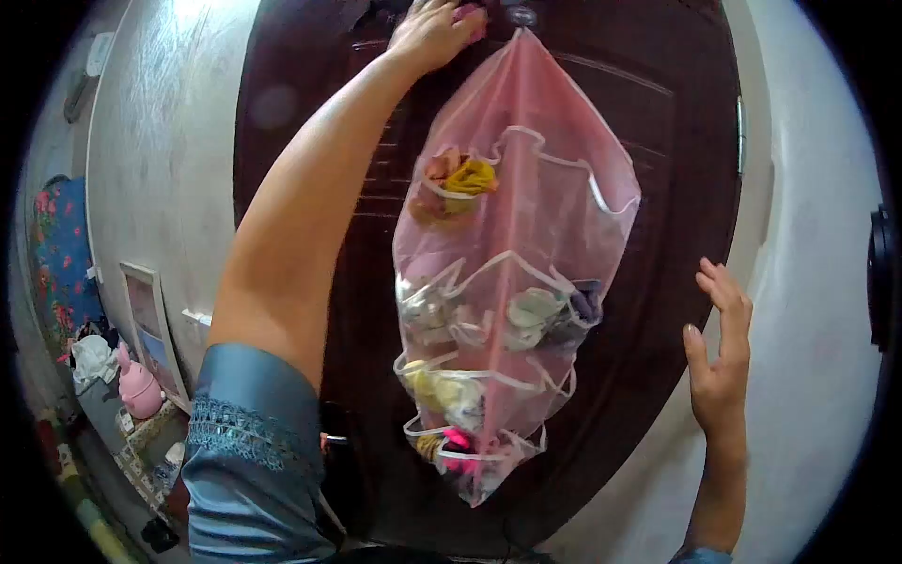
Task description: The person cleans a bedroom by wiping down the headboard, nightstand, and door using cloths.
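A pink mesh hanging organizer (pixel 554 226) with white-edged pockets hangs from a hook (pixel 522 16) on the dark door. Its pockets hold bunched cloth items: a yellow and orange bundle (pixel 460 176) at upper left, pale bundles (pixel 534 308) mid-height, and a bright pink one (pixel 460 449) near the bottom. My left hand (pixel 435 36) is raised to the door's top, left of the hook, its fingers closed around a small pink bunched thing (pixel 470 19) of unclear kind. My right hand (pixel 722 362) is held up right of the organizer, fingers apart, holding nothing.
Behind the organizer stands a dark brown panelled door (pixel 658 122) with a hinge (pixel 740 136) on its right edge. At lower left are a pink rabbit-shaped object (pixel 139 385), a leaning frame (pixel 153 329) and a blue flowered cloth (pixel 68 258).
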`<state>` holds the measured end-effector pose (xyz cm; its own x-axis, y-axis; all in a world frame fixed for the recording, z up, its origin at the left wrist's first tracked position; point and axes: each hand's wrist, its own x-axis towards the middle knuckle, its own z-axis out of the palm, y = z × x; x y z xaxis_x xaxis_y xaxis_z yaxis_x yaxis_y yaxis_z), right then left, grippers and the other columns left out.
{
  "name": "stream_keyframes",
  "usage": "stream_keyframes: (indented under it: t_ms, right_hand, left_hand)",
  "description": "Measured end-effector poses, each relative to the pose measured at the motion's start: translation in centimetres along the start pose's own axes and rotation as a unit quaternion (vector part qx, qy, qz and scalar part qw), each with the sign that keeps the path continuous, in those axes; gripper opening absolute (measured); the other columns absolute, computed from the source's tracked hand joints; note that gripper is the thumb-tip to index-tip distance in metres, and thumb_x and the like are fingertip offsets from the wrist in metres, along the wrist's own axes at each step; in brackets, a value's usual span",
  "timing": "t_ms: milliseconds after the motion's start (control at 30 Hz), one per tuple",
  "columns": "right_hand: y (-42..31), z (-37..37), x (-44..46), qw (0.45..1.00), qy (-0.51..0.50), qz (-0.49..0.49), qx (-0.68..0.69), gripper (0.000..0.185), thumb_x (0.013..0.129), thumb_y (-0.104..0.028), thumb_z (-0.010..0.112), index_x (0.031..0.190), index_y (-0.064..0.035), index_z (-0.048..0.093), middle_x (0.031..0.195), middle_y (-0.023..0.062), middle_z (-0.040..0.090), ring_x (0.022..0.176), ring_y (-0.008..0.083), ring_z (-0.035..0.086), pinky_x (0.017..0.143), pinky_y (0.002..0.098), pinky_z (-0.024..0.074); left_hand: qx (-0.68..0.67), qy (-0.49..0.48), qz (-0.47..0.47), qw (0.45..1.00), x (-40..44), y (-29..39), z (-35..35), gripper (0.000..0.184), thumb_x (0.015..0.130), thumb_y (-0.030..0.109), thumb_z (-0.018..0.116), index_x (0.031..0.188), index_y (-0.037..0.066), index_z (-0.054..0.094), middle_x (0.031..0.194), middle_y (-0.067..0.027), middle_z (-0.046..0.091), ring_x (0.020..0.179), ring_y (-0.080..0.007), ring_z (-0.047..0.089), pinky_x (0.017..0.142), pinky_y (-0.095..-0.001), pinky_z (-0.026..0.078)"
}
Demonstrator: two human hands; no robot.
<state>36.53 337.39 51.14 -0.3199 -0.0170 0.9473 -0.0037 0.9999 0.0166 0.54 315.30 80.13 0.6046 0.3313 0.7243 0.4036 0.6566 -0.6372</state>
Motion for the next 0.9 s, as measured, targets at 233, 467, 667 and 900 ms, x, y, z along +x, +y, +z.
stream_keyframes:
  t_ms: [233,467,667,900]
  right_hand:
    - [5.1,-1.9,-2.4,0.997,0.008,0.038,0.071,0.041,0.081,-0.007,0.052,0.121,-0.0029,0.055,0.132,0.0141,0.054,0.128,0.0320,0.043,0.111,0.0423,0.0293]
    - [8.8,-1.7,-4.4,0.992,-0.016,0.076,0.097,0.034,0.083,-0.013,0.051,0.114,-0.0015,0.059,0.126,0.0151,0.057,0.125,0.0311,0.046,0.109,0.0422,0.0316]
    - [10.0,-0.5,-5.0,0.984,-0.028,0.076,0.157,0.028,0.086,-0.014,0.051,0.109,-0.0009,0.062,0.118,0.0146,0.061,0.119,0.0300,0.051,0.106,0.0413,0.0347]
    - [12.8,-0.6,-6.5,0.945,-0.034,0.138,0.295,0.025,0.089,-0.007,0.048,0.107,0.0012,0.062,0.107,0.0137,0.065,0.106,0.0241,0.058,0.099,0.0361,0.0412]
  left_hand:
    - [0.101,-0.211,0.157,0.960,14.2,2.6,12.2,0.039,0.091,0.033,0.046,0.120,0.011,0.057,0.129,-0.0145,0.055,0.125,-0.0286,0.046,0.107,-0.0466,0.031]
    - [-0.120,-0.085,-0.094,0.985,13.5,28.6,8.1,0.050,0.094,0.041,0.039,0.136,0.017,0.051,0.150,-0.0111,0.035,0.138,-0.0388,0.029,0.111,-0.0542,0.025]
    - [-0.104,0.004,-0.177,0.979,10.7,29.5,7.4,0.055,0.094,0.042,0.043,0.140,0.010,0.044,0.150,-0.0184,0.031,0.139,-0.0398,0.023,0.111,-0.0586,0.019]
    - [0.065,0.034,-0.257,0.964,5.1,22.4,1.4,0.052,0.095,0.034,0.043,0.131,-0.003,0.049,0.135,-0.0292,0.044,0.121,-0.0457,0.045,0.099,-0.0568,0.037]
